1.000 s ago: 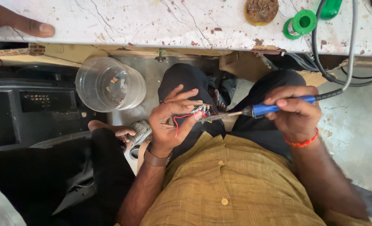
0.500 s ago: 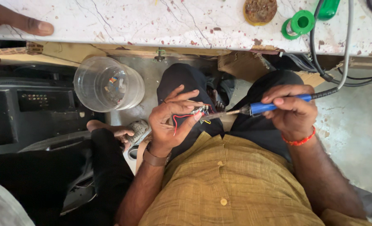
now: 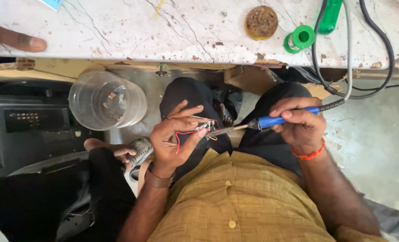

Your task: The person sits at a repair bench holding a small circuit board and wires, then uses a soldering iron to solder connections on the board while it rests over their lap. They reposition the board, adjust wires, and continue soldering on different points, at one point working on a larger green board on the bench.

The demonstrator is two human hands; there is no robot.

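Little has moved since the earlier frames: the soldering iron's tip has stayed at the small part, and both hands keep the same pose over the lap, with only a slight shift of the view.

The small circuit piece (image 3: 205, 125), with thin red and yellow wires trailing from it, sits pinched between the thumb and fingertips of the left hand (image 3: 175, 139). That hand is turned palm up, wrist bent, the index and middle fingers spread out above the piece. The soldering iron (image 3: 253, 124) comes in from the right, its metal tip touching or just beside the piece; which, cannot be told. The right hand (image 3: 300, 127) is clenched around the iron's blue handle, thumb on top, an orange band at the wrist. The iron's black cord (image 3: 370, 85) loops up onto the marble table (image 3: 119, 31).

On the table lie a green solder spool (image 3: 300, 38) and a round brown tin (image 3: 261, 21). A clear plastic jar (image 3: 105, 101) stands below the table edge, left of the knees. Another person's finger (image 3: 20, 41) rests on the table at far left.
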